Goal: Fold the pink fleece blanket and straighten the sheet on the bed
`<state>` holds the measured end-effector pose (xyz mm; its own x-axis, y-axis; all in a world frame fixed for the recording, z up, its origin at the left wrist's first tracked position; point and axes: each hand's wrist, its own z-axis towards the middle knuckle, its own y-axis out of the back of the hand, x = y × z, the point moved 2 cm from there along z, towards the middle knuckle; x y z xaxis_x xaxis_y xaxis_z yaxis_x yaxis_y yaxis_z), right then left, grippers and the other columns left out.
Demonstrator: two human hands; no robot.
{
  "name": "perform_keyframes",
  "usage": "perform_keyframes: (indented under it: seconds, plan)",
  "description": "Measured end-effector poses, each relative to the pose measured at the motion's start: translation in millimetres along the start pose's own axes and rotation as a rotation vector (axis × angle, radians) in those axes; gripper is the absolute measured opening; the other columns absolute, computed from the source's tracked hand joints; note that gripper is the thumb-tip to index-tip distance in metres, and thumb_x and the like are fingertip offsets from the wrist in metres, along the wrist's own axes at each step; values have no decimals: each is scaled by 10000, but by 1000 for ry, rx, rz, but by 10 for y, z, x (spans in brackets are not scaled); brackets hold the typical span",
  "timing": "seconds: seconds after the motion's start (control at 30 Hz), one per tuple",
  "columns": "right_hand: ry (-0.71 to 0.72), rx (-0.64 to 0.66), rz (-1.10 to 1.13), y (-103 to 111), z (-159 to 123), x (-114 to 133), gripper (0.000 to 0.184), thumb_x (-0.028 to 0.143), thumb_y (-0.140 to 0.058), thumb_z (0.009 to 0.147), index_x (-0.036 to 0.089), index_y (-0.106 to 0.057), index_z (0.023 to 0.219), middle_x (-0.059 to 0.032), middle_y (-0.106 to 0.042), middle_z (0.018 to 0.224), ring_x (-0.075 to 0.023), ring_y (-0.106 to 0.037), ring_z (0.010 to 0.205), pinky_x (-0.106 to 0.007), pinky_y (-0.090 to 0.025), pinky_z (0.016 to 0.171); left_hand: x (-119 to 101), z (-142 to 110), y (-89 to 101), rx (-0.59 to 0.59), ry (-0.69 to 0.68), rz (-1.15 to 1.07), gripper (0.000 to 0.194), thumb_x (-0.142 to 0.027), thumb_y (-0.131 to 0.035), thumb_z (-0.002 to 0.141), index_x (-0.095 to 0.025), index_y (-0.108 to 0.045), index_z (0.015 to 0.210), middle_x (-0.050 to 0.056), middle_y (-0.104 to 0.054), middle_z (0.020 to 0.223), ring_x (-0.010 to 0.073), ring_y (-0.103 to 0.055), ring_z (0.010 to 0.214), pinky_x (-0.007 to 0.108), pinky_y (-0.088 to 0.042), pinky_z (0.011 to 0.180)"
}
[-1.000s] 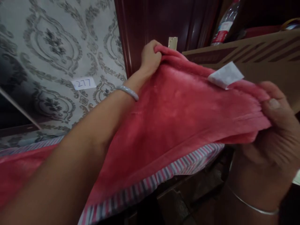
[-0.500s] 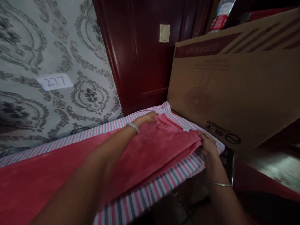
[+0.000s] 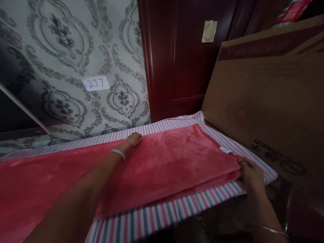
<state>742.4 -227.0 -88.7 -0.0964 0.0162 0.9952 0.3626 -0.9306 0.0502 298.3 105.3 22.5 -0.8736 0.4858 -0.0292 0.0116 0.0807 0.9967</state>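
Observation:
A folded pinkish-red plush blanket point(image 3: 172, 162) lies lengthwise over a pink, grey and white striped cloth point(image 3: 157, 212). My left hand point(image 3: 133, 139) rests at the blanket's far edge, its fingers curled on the fabric. At the near right corner, my right hand point(image 3: 253, 173) pinches the blanket's layered edge between thumb and fingers. A small white tag point(image 3: 225, 150) sticks out of the right edge, just beyond that hand. Along the near side the fold's layers show, one slightly above the other.
Patterned grey wallpaper point(image 3: 76, 50) with a paper label reading 277 point(image 3: 96, 83) runs behind the cloth. A dark red wooden panel point(image 3: 177, 67) bears a pale switch plate point(image 3: 209, 31). A large cardboard box point(image 3: 265, 87) leans at the right, a red-labelled bottle point(image 3: 295, 11) above it.
My left hand has moved left along the far edge, away from the far right corner, which now lies flat. My right hand stays at the near right corner. The view has turned left.

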Motion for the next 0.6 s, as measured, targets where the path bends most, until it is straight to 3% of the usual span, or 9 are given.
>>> perform_keyframes:
  seconds: [0.13,0.23,0.3,0.43,0.53,0.6]
  plan:
    - [127,61,-622,68,65,168,348,383,-616,721,186,-778,958,-87,-717,728,-307,-667,716,-408,-509,668,47,-34,-44,-37,-20,-22,366,-338,-412,958,-167,-719,1060,173,-676,1196,285,-625,1134,377,-491,939]
    - [278,121,-825,-103,179,375,369,313,-586,758,162,-771,1039,-138,-751,855,-327,-703,845,-419,-532,769,143,-23,-33,-48,-45,-53,381,-342,-394,946,-176,-725,1032,168,-693,1169,290,-631,1117,379,-489,925]
    - [356,145,-822,-389,277,540,405,276,-559,790,150,-749,1124,-154,-761,967,-311,-711,921,-398,-537,815,254,-6,-12,-50,-58,-76,391,-348,-380,935,-186,-722,1033,156,-707,1168,288,-639,1112,374,-489,918]
    - [305,280,-777,-1207,507,789,461,296,-602,822,117,-694,1237,-171,-748,1096,-286,-720,970,-353,-540,841,604,-27,37,-33,-27,-108,411,-374,-346,923,-198,-710,994,133,-731,1146,283,-656,1088,367,-492,900]
    - [282,340,-793,-1702,643,851,456,305,-661,793,87,-703,1191,-213,-742,1069,-318,-719,952,-379,-531,827,998,-159,57,-4,45,-118,419,-400,-330,923,-198,-691,854,125,-746,1003,264,-676,972,346,-494,868]
    - [281,364,-807,-1895,732,840,358,301,-667,782,90,-736,1063,-241,-739,1003,-348,-714,926,-408,-513,794,1309,-301,63,-7,108,-124,410,-434,-354,916,-210,-676,796,98,-736,896,246,-670,908,327,-492,850]
